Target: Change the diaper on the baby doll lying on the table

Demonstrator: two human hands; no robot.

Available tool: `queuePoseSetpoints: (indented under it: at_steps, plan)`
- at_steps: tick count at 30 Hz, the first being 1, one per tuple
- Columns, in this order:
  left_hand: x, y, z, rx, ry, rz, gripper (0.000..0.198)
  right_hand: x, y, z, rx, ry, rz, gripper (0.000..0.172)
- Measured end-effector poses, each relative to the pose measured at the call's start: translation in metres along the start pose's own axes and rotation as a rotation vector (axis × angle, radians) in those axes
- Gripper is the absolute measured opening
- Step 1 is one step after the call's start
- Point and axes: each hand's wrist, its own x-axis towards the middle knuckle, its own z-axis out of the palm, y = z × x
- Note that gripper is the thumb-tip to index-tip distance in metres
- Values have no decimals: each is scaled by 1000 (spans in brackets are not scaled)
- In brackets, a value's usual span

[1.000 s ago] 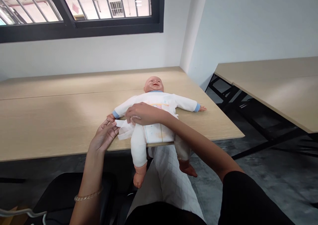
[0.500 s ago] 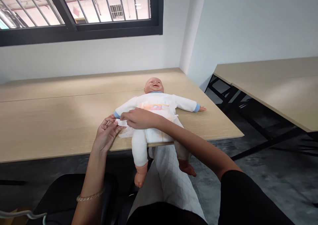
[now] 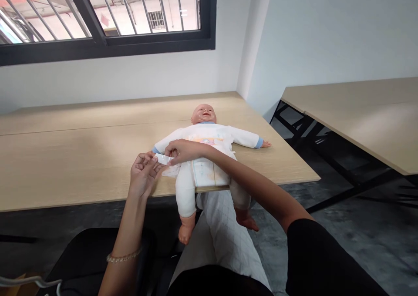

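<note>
While the left hand (image 3: 143,175) is pinching the end of a white diaper tab (image 3: 163,159) between thumb and forefinger, we are noting the right hand (image 3: 184,152) reaching across the doll's middle from the right of view. Its fingers are held together, with their tips pressing at the tab's inner end; we cannot tell whether they are clamped on it or only touching. The left hand's other fingers are curled and slightly apart, and the two hands are almost meeting over the tab. We are logging the baby doll (image 3: 199,169) as lying on its back on a light wood table (image 3: 65,169), with its head toward the wall, its arms spread and its legs hanging over the table's near edge. It is wearing a white long-sleeved bodysuit (image 3: 209,135) with blue cuffs, and a pale printed diaper (image 3: 210,176) is showing below the right forearm. The doll's bare feet (image 3: 186,234) are dangling just above the person's white quilted lap (image 3: 222,239). We are also recording a gold chain bracelet (image 3: 124,257) on the left wrist, a black sleeve (image 3: 320,257) on the right arm, a second wooden table (image 3: 352,122) at right and a black-framed barred window (image 3: 98,48) above the wall
</note>
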Motion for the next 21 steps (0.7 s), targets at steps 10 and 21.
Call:
queuePoseSetpoints:
  at_steps: [10,21]
  plan:
    - [-7,1,36,139,-9,140,48,-8,13,-9,228,130,-131,20]
    - [-14,-25,51,261,-26,175,27,-19,7,-12,337,239,-142,9]
